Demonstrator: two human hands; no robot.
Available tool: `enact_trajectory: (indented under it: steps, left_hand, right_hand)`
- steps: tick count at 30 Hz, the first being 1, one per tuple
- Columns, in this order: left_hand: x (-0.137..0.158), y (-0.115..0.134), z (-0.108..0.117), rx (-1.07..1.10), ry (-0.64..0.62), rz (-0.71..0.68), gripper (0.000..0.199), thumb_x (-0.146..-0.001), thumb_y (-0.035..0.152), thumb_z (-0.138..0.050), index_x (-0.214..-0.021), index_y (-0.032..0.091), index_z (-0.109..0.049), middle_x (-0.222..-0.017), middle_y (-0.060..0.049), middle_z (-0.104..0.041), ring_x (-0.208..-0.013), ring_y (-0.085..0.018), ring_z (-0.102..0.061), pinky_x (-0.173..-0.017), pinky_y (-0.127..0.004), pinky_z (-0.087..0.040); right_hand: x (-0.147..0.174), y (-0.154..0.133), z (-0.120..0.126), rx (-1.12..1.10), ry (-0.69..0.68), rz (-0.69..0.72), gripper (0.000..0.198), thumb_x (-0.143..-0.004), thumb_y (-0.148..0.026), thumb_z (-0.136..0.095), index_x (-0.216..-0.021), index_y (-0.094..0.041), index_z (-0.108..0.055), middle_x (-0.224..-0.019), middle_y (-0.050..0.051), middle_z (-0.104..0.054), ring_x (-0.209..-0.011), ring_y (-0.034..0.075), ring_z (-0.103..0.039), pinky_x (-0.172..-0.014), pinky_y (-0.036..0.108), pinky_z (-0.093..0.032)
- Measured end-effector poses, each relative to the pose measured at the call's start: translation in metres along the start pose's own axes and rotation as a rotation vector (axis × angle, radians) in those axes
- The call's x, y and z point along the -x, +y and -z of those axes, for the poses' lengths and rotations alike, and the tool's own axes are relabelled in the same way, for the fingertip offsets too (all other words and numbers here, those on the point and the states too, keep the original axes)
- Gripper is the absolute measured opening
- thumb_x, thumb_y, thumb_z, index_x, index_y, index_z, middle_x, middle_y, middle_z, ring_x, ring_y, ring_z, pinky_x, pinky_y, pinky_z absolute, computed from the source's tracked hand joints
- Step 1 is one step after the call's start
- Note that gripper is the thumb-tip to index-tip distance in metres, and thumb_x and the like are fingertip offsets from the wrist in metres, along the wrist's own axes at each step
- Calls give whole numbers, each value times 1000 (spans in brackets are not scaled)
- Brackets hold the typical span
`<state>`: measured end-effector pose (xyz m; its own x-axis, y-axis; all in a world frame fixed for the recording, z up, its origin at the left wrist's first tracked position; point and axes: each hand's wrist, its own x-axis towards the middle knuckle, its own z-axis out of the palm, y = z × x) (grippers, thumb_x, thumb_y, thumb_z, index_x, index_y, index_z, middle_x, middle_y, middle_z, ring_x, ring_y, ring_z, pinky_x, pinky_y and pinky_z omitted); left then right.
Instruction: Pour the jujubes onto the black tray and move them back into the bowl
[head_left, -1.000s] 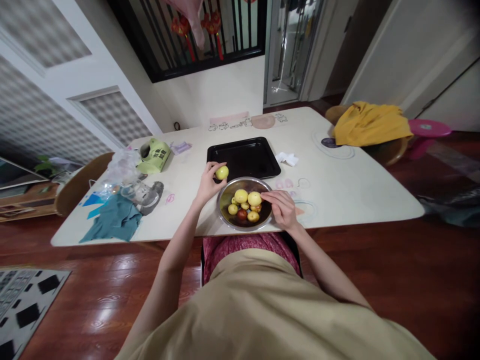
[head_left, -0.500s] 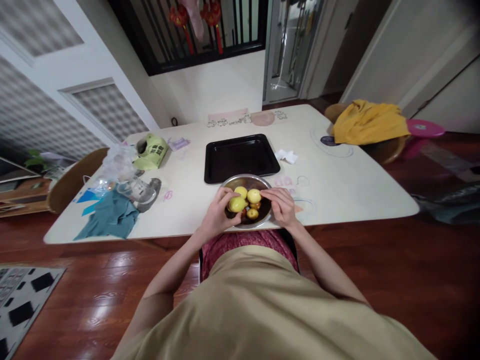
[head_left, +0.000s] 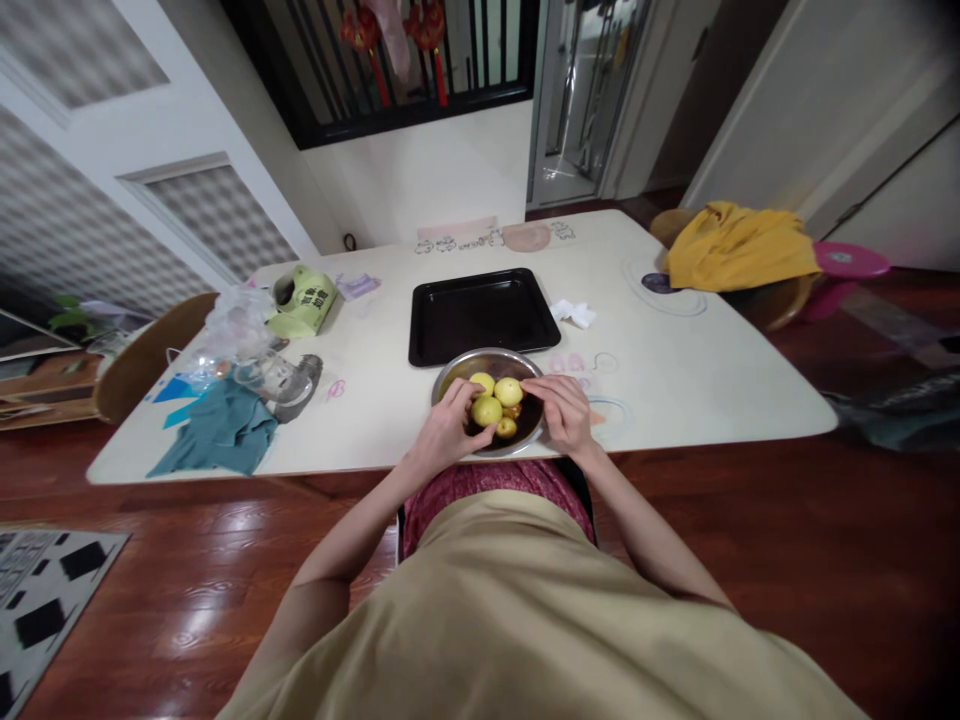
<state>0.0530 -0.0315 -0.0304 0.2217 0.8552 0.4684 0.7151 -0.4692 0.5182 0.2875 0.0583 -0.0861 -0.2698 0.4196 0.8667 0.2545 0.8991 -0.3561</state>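
Note:
A steel bowl [head_left: 444,383] stands at the table's near edge, holding several yellow fruits that look like lemons and smaller brownish-yellow fruits. Between the thumb and fingers of my left hand [head_left: 446,425] is a greenish-yellow lemon [head_left: 487,411], low inside the bowl. Behind it lies another lemon [head_left: 482,383], partly covered by my fingertips. My right hand [head_left: 566,412] is closed at the bowl's right rim. Its fingertips reach inward and touch a pale yellow lemon [head_left: 508,391]. A small brownish-yellow fruit [head_left: 507,428] sits at the front; the bowl's bottom is mostly hidden.
Just behind the bowl lies a black baking tray [head_left: 480,315], with crumpled white tissue [head_left: 574,313] to its right. On the left are a green tissue pack [head_left: 306,300], plastic bags [head_left: 238,322] and a teal cloth [head_left: 219,432]. A yellow cloth [head_left: 739,245] drapes a chair at right.
My left hand has shifted slightly right with the lemon, which has turned from lying sideways to showing a rounder end. The right hand has stayed in place.

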Motion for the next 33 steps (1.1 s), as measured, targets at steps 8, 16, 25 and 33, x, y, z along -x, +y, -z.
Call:
enact_trajectory:
  steps: [8,16,25,33]
  left_hand:
    - [-1,-11,4,56,10,22,32,-94,42,-82,-107,22,-61,-99,-2,-66,-76,-14,-64,-67,-26,-57]
    - [-1,-14,6,36,14,-4,39,-96,54,-78,-107,20,-64,-97,-3,-69,-82,-17,-68,-74,-28,-58]
    - [1,-19,10,135,48,10,55,-86,64,-84,-111,19,-66,-96,-2,-67,-71,-12,-66,-65,-25,-60]
    - [-3,-20,22,144,88,5,46,-91,57,-83,-111,19,-68,-96,-3,-68,-73,-12,-68,-66,-24,-60]
  right_hand:
    - [-2,-1,0,-17,18,31,43,-113,-29,-39,-128,-23,-79,-114,11,-83,-103,27,-75,-91,46,-55]
    - [1,2,-1,-7,8,11,45,-112,-32,-39,-129,-23,-79,-114,11,-83,-103,28,-75,-92,47,-56]
    - [0,1,0,-6,4,18,44,-112,-30,-39,-126,-23,-79,-114,11,-83,-103,27,-76,-90,47,-56]
    - [3,5,0,10,-25,-51,49,-111,-37,-37,-120,-22,-82,-112,11,-83,-103,28,-76,-93,50,-57]
